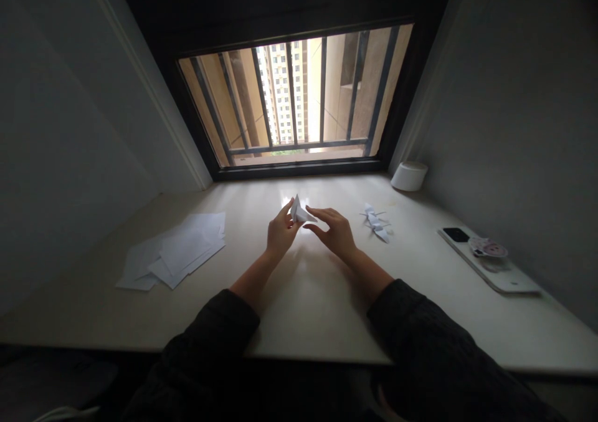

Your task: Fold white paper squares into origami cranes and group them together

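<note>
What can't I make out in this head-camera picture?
In the head view:
Lower part of the pointed folded white paper: behind the left hand.
Lower sheets of the loose white paper pile: covered by upper ones.
Creases on the small folded white paper figures: too small.
Screen of the white rectangular phone: hidden, back up.

Over by the barred window point(299, 170), the left hand point(281, 230) pinches a folded white paper point(299, 212) above the pale surface point(306, 322); the right hand point(337, 231) curves parted fingers point(322, 212) about its pointed tip; loose sheets point(184, 247) lie leftward, small paper figures point(375, 222) and a phone point(507, 277) to the right.
</note>
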The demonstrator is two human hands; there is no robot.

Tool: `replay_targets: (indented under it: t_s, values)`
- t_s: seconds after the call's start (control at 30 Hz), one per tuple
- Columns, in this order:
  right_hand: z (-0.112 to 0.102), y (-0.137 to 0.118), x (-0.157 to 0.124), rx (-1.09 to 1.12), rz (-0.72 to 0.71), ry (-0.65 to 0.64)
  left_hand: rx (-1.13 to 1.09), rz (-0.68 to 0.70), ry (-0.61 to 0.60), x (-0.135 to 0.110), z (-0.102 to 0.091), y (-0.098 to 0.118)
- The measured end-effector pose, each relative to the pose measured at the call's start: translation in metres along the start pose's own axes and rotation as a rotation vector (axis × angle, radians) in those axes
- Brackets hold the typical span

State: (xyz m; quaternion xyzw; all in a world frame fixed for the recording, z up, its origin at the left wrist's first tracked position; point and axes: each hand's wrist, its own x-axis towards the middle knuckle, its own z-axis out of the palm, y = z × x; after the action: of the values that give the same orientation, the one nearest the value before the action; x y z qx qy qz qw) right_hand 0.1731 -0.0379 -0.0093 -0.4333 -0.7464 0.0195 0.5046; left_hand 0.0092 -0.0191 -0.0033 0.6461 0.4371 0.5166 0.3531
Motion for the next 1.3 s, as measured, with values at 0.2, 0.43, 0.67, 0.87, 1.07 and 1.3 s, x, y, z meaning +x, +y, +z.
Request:
replay_targets:
  t_s: [0.2, 0.43, 0.67, 0.87, 1.07, 1.3]
  values:
    - [0.004, 0.0, -0.001, 0.019, -0.004, -0.005, 0.247, 0.076, -0.011, -0.003, 0.0, 0.002]
    - [0.004, 0.011, -0.003, -0.132, -0.003, 0.0, 0.374, 0.117, -0.044, -0.003, 0.001, 0.002]
    - [-0.002, 0.01, -0.002, -0.232, -0.074, -0.042, 0.27, 0.059, -0.119, -0.002, 0.001, 0.0]
    - [-0.005, 0.008, -0.001, -0.298, -0.108, -0.055, 0.091, 0.019, -0.098, -0.003, 0.003, -0.001]
    - [-0.006, 0.005, 0.0, -0.321, -0.143, -0.098, 0.056, -0.041, -0.074, -0.004, 0.005, -0.003]
    - [-0.005, 0.005, 0.0, -0.341, -0.157, -0.103, 0.078, -0.04, -0.084, -0.006, 0.005, -0.002]
